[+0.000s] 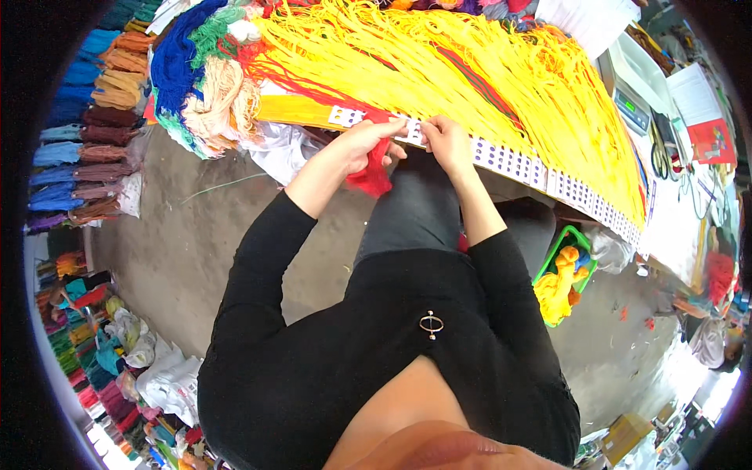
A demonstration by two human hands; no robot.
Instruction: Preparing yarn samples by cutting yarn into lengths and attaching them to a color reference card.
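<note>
A bundle of red yarn (370, 178) hangs below my left hand (366, 145), whose lower fingers curl round it. The thumb and forefinger of that hand reach along the front edge of the table, against a white card strip with holes (509, 163). Close beside it, my right hand (448, 145) is closed in a pinch at the same strip; whatever sits between its fingertips is too small to make out. Behind the strip spreads a thick layer of yellow yarn lengths (439, 63), with some red and dark green strands among them.
Blue yarn (178, 63) and peach yarn (227, 94) hang over the table's left end. A digital scale (630, 102) and black scissors (660, 157) lie at the right. A green basket (560, 254) with yellow yarn stands below the table. Coloured skeins (117, 86) line the left side.
</note>
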